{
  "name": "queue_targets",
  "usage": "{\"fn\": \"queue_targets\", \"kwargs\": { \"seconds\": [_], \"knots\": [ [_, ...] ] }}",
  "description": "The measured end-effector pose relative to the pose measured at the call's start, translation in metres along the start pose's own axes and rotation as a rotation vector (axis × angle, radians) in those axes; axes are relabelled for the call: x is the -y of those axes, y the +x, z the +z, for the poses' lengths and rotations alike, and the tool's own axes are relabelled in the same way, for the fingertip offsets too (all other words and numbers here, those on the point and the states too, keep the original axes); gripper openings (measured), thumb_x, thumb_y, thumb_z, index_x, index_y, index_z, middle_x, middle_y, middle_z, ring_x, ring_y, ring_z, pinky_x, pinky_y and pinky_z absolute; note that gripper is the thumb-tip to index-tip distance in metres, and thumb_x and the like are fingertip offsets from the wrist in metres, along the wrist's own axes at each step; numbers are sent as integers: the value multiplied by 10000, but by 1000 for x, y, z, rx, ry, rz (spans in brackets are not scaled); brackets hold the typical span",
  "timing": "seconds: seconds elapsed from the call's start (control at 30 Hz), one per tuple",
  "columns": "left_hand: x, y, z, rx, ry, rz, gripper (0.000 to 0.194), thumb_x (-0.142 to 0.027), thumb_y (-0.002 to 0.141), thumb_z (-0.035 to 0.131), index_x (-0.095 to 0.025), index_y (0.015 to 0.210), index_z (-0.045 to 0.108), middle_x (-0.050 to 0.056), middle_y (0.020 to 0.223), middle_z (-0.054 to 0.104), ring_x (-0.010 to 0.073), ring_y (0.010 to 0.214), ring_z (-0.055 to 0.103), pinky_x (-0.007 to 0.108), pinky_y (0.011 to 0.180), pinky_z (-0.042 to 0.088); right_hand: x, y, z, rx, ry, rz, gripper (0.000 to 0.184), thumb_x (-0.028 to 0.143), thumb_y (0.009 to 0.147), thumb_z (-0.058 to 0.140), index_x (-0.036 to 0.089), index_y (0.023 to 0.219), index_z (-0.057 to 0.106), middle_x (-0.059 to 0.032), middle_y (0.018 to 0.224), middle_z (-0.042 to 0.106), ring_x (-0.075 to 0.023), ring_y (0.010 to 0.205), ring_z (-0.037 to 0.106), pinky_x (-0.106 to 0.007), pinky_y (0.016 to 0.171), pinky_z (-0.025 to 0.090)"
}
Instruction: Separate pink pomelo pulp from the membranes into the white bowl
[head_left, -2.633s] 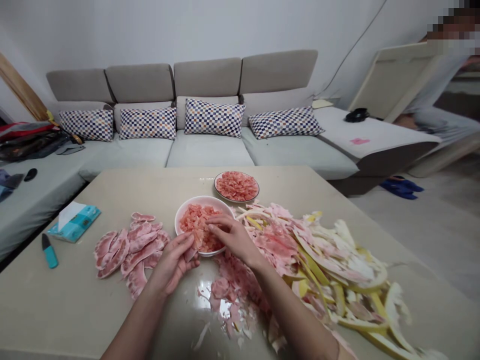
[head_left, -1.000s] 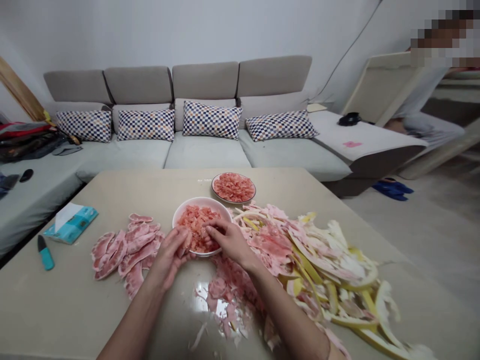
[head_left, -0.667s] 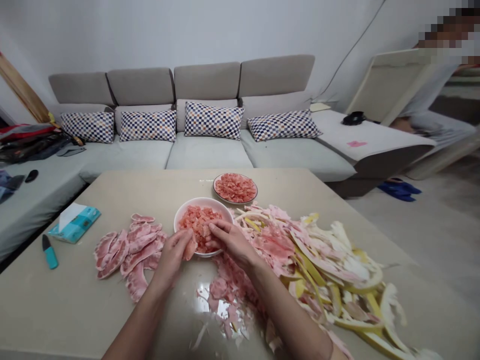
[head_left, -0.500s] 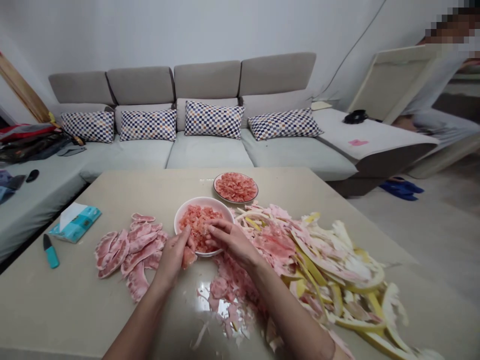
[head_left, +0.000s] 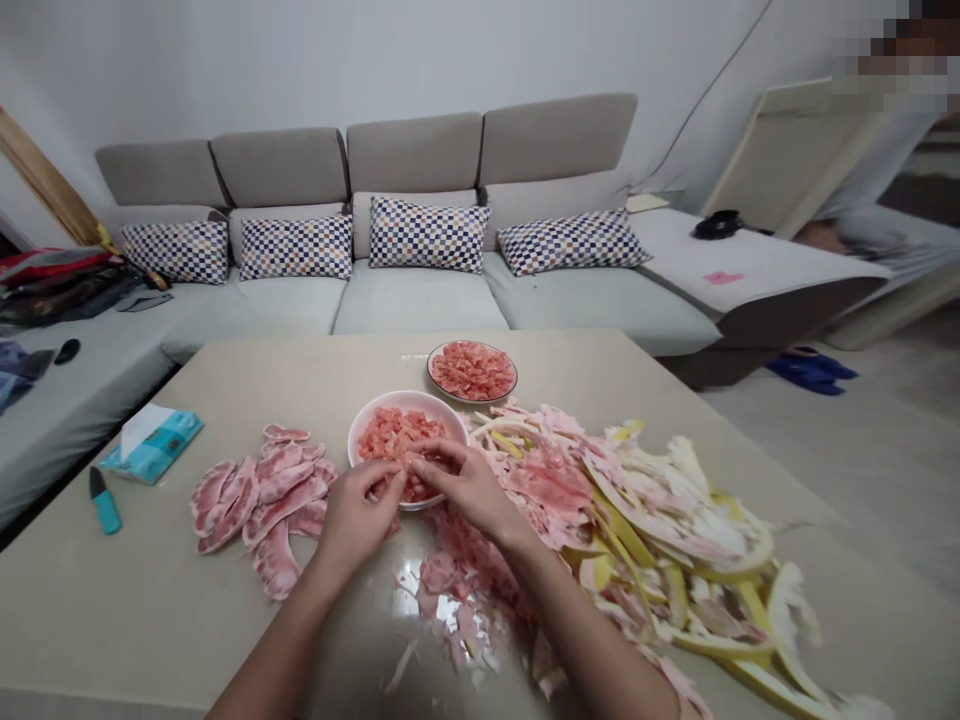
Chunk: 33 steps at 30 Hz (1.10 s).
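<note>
A white bowl [head_left: 361, 412] of pulled-apart pink pomelo flesh [head_left: 397, 430] stands mid-table. Over its near rim my left hand [head_left: 361, 510] is closed on a pomelo segment [head_left: 394, 526], of which only a pink edge shows below the fingers. My right hand [head_left: 469, 488] comes in from the other side, thumb and fingers pinched together. Its fingertips meet those of the left hand above the flesh; what they pinch is too small to make out. To the left lie several pink pomelo segments [head_left: 281, 500] with their skin on.
Behind the bowl sits a dark-rimmed plate [head_left: 472, 398] heaped with pomelo flesh. Yellow-white peel and pink membrane [head_left: 637, 540] spread over the right side. At the left are a tissue pack [head_left: 154, 450] and a teal-handled knife [head_left: 105, 505]. A person [head_left: 877, 220] is at the far right.
My left hand has turned and moved its fingertips right to meet the right hand's, now covering most of the segment. My right hand has shifted little. The view has tilted slightly.
</note>
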<state>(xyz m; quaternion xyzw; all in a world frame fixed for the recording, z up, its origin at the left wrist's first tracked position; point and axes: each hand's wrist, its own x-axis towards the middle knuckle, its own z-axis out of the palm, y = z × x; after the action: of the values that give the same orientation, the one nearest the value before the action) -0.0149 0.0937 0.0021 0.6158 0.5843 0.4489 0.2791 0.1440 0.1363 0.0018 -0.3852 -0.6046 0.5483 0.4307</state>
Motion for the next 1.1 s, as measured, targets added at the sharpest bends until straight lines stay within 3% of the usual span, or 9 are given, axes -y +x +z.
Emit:
{"fn": "queue_targets", "kwargs": {
  "seconds": [0.2,0.53,0.73,0.93,1.1],
  "knots": [
    [0,-2,1,-10,50,10,187,-216,800,528,-184,664,653,-13,591,604,133,538,515,222,549,361,4,-2,0,95,5,23,263,397,764,691,178,909,710,-55,941,718,-206,864,654,-327,783,528],
    [9,-3,6,-104,68,54,137,-167,739,546,-195,634,629,-18,602,580,130,557,491,224,570,350,5,-4,3,149,15,53,219,371,765,683,174,846,730,-30,803,693,-167,714,622,-282,671,503],
    [17,7,-7,-183,-24,-25,125,-230,753,589,-189,670,673,-17,599,585,132,547,469,225,556,342,-2,-4,-7,139,228,164,296,392,705,752,178,907,712,-21,836,689,-151,680,650,-314,705,543],
    [6,3,-9,-50,-165,-30,100,-250,737,652,-203,708,735,29,745,702,165,634,555,234,605,386,-10,-1,-16,91,337,189,417,401,676,785,187,1022,693,-26,875,696,-159,764,674,-320,781,548],
    [-7,-13,0,328,-80,84,262,-145,765,561,-263,878,766,38,855,747,198,724,627,265,681,434,-12,-1,-17,92,362,216,433,385,683,787,204,1062,681,-19,868,687,-144,747,671,-292,753,543]
  ]
}}
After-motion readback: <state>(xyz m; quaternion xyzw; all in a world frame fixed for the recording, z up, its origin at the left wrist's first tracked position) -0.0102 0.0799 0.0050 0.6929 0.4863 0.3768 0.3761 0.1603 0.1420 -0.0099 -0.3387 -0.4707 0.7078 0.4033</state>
